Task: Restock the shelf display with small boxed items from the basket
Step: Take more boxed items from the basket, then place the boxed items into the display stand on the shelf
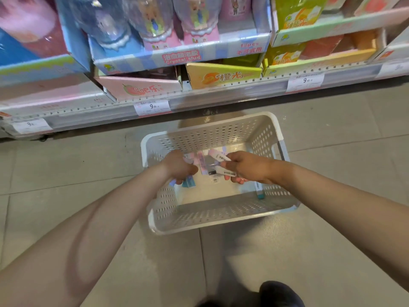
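both hands (180, 166) grip small boxes (223, 171) inside the basket (212, 216)

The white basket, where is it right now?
In the head view, the white basket sits on the floor below the shelf, centre frame, with both hands reaching into it.

Your white perforated basket (212, 218) sits on the floor just below the shelf (199, 96) edge. Inside it, you grip small boxes in both hands: blue-ended ones (188, 182) toward its left wall, white and pink barcoded ones (223, 165) near its middle. One teal-tipped box (259, 191) leans against its right wall.
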A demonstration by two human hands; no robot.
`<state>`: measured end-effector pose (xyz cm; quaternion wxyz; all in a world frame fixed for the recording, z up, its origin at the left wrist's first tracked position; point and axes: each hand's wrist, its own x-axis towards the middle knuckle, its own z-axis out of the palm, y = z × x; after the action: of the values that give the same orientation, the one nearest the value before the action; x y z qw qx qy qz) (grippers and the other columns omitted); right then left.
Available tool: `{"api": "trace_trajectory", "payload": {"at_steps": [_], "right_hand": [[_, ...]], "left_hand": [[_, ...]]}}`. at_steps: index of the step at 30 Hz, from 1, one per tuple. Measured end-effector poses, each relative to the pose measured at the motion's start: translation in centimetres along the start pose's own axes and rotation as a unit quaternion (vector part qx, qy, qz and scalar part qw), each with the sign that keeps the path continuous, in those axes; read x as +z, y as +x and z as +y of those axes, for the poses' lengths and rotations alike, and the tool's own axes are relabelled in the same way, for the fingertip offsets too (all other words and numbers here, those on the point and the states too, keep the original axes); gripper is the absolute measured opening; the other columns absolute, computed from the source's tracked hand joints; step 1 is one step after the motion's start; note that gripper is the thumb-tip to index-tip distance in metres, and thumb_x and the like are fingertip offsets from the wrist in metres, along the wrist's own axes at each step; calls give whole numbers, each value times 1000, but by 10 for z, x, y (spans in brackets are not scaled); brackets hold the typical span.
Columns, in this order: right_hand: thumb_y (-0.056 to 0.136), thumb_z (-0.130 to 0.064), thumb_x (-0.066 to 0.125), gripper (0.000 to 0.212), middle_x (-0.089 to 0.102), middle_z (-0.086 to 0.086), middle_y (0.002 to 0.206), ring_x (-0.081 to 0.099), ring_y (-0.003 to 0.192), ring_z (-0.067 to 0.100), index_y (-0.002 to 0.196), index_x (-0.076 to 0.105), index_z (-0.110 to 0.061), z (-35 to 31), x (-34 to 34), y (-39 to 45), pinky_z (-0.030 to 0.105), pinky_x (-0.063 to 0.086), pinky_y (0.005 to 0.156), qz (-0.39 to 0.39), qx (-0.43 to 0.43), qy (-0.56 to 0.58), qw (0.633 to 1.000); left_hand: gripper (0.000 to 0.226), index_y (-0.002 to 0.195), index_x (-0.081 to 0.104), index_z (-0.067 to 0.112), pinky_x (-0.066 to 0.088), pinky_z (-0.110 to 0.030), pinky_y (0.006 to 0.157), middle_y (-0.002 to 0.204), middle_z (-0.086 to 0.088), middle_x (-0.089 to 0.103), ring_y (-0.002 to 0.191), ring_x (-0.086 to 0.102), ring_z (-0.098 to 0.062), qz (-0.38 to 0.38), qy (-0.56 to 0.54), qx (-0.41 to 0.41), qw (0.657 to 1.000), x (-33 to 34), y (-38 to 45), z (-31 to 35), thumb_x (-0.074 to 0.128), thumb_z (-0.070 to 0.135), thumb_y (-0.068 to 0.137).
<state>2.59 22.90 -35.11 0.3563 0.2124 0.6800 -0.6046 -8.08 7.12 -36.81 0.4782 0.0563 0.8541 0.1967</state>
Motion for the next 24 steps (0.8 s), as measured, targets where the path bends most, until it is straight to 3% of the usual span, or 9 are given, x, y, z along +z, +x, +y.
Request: {"api": "trace_trajectory", "payload": {"at_steps": [4, 8, 13, 17, 20, 24], "right_hand": [[97, -21, 40, 17, 54, 4, 74, 42, 55, 9, 97, 51, -9, -43, 5, -55, 19, 35, 51, -9, -33, 165, 986], [98, -20, 37, 19, 54, 2, 73, 43, 51, 7, 93, 54, -12, -104, 15, -124, 17, 37, 49, 13, -76, 244, 967], [98, -20, 35, 19, 49, 5, 74, 38, 53, 10, 97, 53, -15, -195, 21, -216, 16, 35, 47, 22, -127, 283, 950], [99, -18, 32, 22, 49, 3, 71, 38, 52, 10, 93, 53, -14, -273, 24, -293, 15, 34, 48, 25, -180, 274, 944], [98, -17, 33, 24, 49, 0, 68, 43, 49, 5, 91, 55, -12, -332, 27, -352, 15, 34, 47, 34, -211, 268, 939], [98, -22, 34, 28, 51, 5, 74, 37, 54, 11, 100, 56, -6, -403, 33, -427, 24, 29, 55, 53, -249, 219, 942]], "left_hand": [[10, 82, 57, -2, 33, -21, 39, 77, -23, 62, 46, 44, -22, -1, -81, 43, 996, -39, -64, 24, 59, 7, 78], [22, 100, 57, -1, 32, -18, 35, 75, -13, 56, 52, 46, -15, 8, -123, 101, 987, -84, -142, 58, 62, 10, 81], [13, 88, 54, 8, 23, -14, 35, 62, -11, 44, 37, 33, -9, 38, -187, 143, 971, -152, -244, 110, 61, 3, 79], [15, 73, 57, 19, 27, -14, 39, 66, -14, 54, 44, 42, -16, 54, -212, 187, 958, -210, -331, 154, 71, 12, 74], [19, 68, 57, 18, 32, -12, 40, 52, -3, 58, 41, 48, -12, 43, -258, 205, 943, -250, -397, 185, 73, 14, 76], [16, 72, 55, 10, 26, -9, 33, 40, 4, 52, 30, 39, -6, 14, -301, 226, 926, -298, -488, 223, 68, 12, 81]]}}
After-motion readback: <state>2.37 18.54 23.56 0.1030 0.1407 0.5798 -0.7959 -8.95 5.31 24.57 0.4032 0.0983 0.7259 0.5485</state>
